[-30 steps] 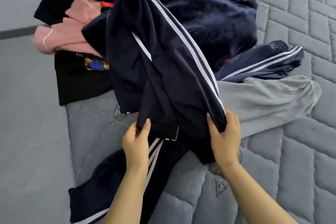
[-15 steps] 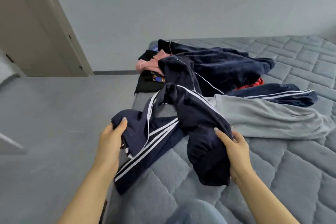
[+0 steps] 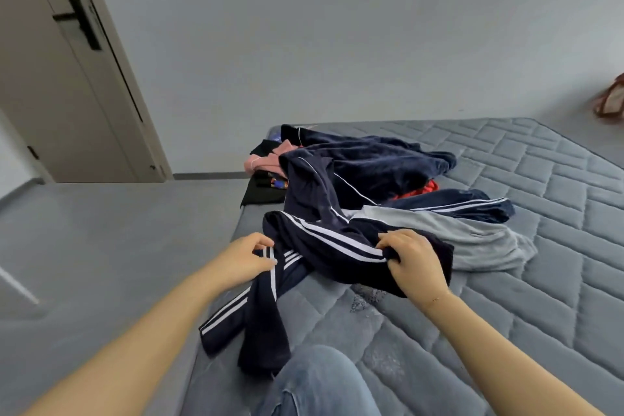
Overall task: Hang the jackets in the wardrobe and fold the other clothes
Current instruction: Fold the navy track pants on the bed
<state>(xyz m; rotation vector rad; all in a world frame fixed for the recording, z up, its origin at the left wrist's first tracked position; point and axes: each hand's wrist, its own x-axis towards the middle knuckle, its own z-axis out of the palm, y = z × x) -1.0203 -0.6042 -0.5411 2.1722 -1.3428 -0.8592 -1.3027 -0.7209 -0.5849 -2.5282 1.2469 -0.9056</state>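
A navy garment with white side stripes (image 3: 314,240) lies twisted across the near edge of the grey quilted mattress (image 3: 506,280). My left hand (image 3: 248,258) pinches its striped edge at the left. My right hand (image 3: 413,262) grips a bunched fold of the same garment at the right. Behind it lie grey trousers (image 3: 472,236), another navy striped piece (image 3: 466,206), a dark blue velvety garment (image 3: 371,165), a pink garment (image 3: 266,160), a black one (image 3: 263,194) and a bit of red cloth (image 3: 422,191).
A beige door (image 3: 67,94) with a black handle stands at the left. Grey floor (image 3: 101,246) runs along the mattress's left side. My knee in blue jeans (image 3: 320,382) is at the bottom. A red-trimmed bag (image 3: 611,101) sits at the far right.
The view has tilted up from the pile. Both hands have drawn the striped garment nearer and lower onto the mattress. My right hand now bunches it from above, and my left pinches the stripe.
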